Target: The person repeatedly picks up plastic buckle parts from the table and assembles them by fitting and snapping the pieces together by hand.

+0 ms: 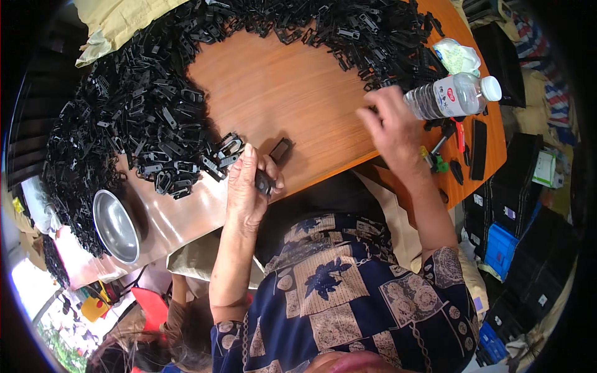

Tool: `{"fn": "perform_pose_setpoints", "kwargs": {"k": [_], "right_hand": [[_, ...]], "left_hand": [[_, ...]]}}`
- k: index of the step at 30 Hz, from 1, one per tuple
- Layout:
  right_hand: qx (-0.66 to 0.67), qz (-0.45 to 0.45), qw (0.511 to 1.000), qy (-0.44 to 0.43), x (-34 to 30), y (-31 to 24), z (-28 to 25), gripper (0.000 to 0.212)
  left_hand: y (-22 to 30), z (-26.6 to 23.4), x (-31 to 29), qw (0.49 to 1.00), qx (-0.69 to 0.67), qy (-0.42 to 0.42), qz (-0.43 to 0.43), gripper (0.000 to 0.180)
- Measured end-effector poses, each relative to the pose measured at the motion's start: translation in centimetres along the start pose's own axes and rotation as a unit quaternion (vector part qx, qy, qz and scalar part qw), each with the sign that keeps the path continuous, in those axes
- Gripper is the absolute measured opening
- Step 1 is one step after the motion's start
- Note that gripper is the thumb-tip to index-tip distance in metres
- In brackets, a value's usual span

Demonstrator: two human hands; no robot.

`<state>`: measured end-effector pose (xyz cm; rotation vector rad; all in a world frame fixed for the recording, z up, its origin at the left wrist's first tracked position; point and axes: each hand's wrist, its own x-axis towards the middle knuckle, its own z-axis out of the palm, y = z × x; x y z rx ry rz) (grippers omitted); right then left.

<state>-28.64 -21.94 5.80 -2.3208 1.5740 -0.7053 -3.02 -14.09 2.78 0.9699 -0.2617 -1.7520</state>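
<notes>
My left hand [249, 183] is closed around a small black plastic part [264, 182] at the table's near edge, thumb pointing up. Most of that part is covered by the fingers. Just beyond it, a single black frame-shaped plastic piece [282, 149] lies on the bare wood. My right hand [396, 130] is over the table's right side, beside a clear plastic bottle [429, 101] lying tilted there. Its thumb stands apart from the curled fingers, and nothing shows between them. A big heap of similar black plastic pieces [149, 112] curves round the left and far sides.
A metal bowl [116, 227] sits at the left near edge. On the right are a red-handled tool [461, 137], a green clamp-like piece [441, 164], a black strip [478, 149] and a crumpled white-green packet [457, 56]. Another person [177, 317] is below left; black crates [516, 168] stand right.
</notes>
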Motion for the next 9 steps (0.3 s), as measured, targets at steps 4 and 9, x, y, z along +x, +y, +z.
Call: {"fn": "perform_pose_setpoints", "kwargs": {"k": [4, 9], "right_hand": [[-0.173, -0.028, 0.984, 0.014, 1.6, 2.5, 0.6, 0.022], [-0.16, -0.092, 0.983, -0.015, 2.8, 4.0, 2.1, 0.01]], "left_hand": [[-0.4, -0.1, -0.4, 0.998, 0.026, 0.05, -0.005, 0.031], [0.2, -1.5, -0.3, 0.981, 0.174, 0.046, 0.074, 0.016]]}}
